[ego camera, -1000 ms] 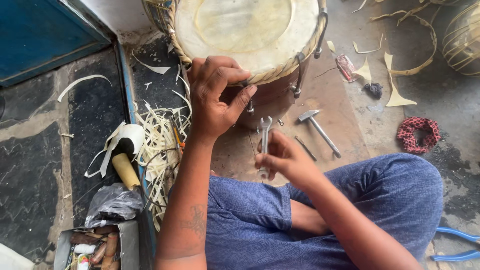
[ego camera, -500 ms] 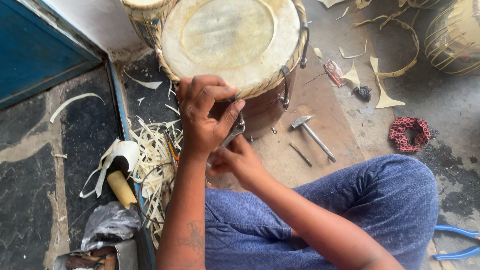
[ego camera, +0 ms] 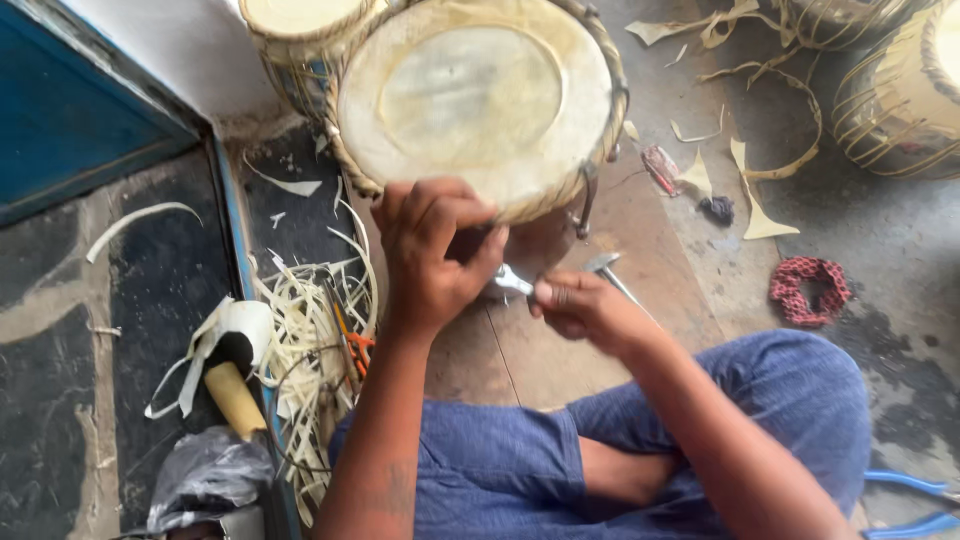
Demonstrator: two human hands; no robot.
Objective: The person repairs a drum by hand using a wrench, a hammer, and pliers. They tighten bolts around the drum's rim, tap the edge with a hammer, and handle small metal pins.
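**Two hands working a metal tool at the rim of a drum**

A round drum (ego camera: 470, 100) with a pale skin head and laced rim stands on the floor, directly ahead of the seated person, whose legs in blue cloth fill the lower frame. A second drum (ego camera: 300, 25) stands just behind it at upper left, and another drum (ego camera: 900, 90) lies at upper right, well apart. A heap of pale cane strips (ego camera: 310, 350) spreads over the floor to the left of the knee.

The left hand (ego camera: 435, 255) is curled, fingers bent inward, against the near edge of the drum; its fingertips close around one end of a small metal wrench (ego camera: 513, 282). The right hand (ego camera: 580, 305) pinches the other end of the same tool between thumb and fingers. The wrench thus lies between both hands, just below the drum's rim.

A hammer (ego camera: 610, 272) lies on the floor just beyond the right hand. A red woven ring (ego camera: 808, 290) rests further right. Blue-handled pliers (ego camera: 915, 505) lie at the lower right corner.
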